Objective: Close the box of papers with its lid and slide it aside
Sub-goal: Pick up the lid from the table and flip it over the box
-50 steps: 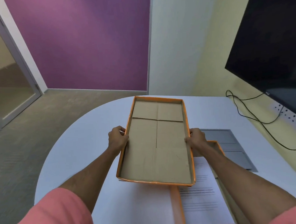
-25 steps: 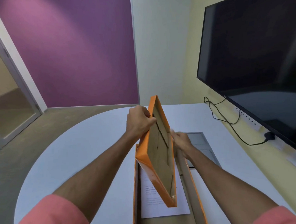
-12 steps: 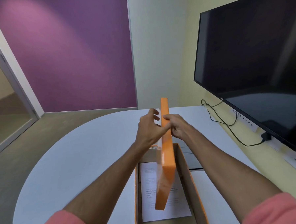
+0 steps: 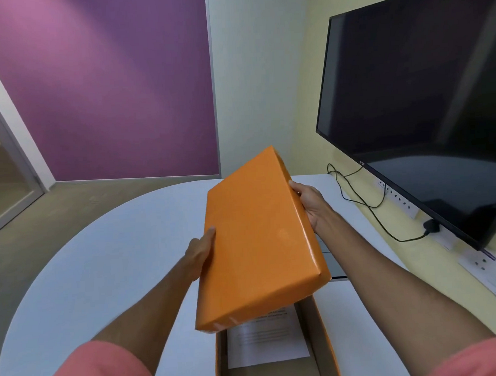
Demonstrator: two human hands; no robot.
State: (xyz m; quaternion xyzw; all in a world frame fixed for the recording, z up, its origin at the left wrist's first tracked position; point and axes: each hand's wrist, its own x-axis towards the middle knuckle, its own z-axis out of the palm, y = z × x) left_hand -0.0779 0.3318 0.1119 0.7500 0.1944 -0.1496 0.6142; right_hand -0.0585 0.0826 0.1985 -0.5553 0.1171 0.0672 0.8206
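Two hands on one lid, so roughly halfway through by my guess. Going left to right: the left hand is clamped on the lid's left long edge, thumb on top and the other digits tucked underneath where I can't see them. The lid is orange side up, so it's facing the right way to go on, but it's up in the air, tilted and twisted a bit off the box's line. Over on its right edge, the right hand has a closed grip on it too, palm against the side wall, fingertips hidden behind it.

The box sits open on the white worktop right below and in front of the person, with the papers lying flat inside. So what's done: lid is picked up and facing the right way. What's left: square it up over the box, lower it on, then slide the whole thing aside. None of that has started as far as I can tell.

Stuff I can't make out: the box's far end is covered by the lid, and its near end runs off the bottom of the frame. The print on the papers is too small to read. Something grey and flat peeks out just right of the lid, mostly hidden.
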